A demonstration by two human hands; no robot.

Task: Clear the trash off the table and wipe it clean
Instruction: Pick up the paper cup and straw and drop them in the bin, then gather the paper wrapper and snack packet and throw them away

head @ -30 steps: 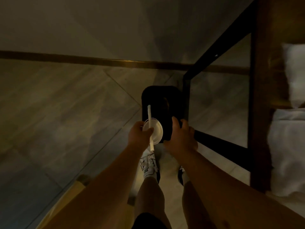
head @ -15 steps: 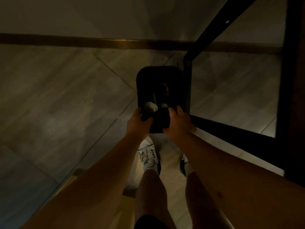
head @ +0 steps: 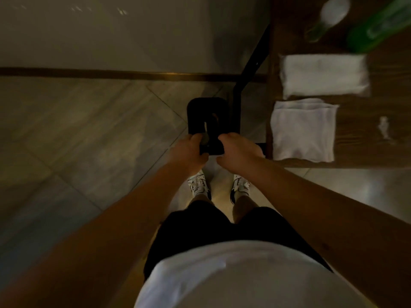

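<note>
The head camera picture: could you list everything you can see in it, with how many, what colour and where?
Bin: one, black, on the floor beside the table leg, with a pale straw showing inside.
Table: one, dark wood, at right.
Table leg: one, black metal, behind the bin.
Cloths: two, white; one folded, one flatter nearer the person, both on the table.
Bottles: two, blurred, at the table's far end; one green, one with a whitish top.
Scrap: one, white, on the table right of the cloths.
Floor: grey tiles.
Shoes: two, white.
Left hand and right hand: at the bin's near edge.
</note>
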